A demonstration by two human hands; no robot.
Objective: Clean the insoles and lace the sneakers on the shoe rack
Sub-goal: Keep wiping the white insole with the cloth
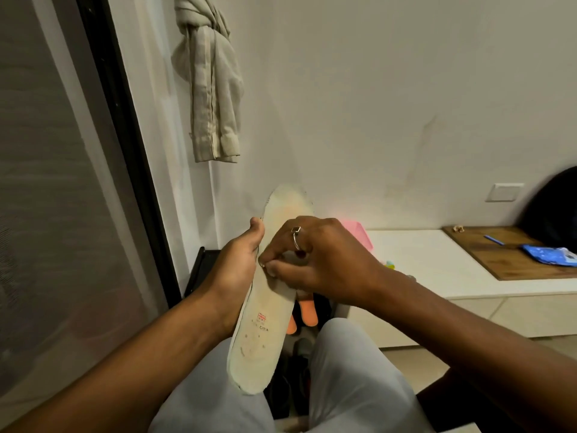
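Insole (265, 310) held upright.
Left hand (232, 264) grips its left edge; right hand (315, 257) pinches the same edge; toe end stands free before the wall (374, 104).

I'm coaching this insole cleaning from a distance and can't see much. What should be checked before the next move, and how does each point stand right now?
1. Support: ok, the left hand holds the insole along its left edge.
2. Working grip: ok, the right hand pinches at that same edge, about mid-length.
3. What the pinch has caught: cannot tell, too small to see.
4. Top face toward the camera: ok, the printed logo shows.
5. Cloth or brush in hand: not ok, neither hand holds one.
6. Surface clean: not ok, the forefoot area looks discoloured.
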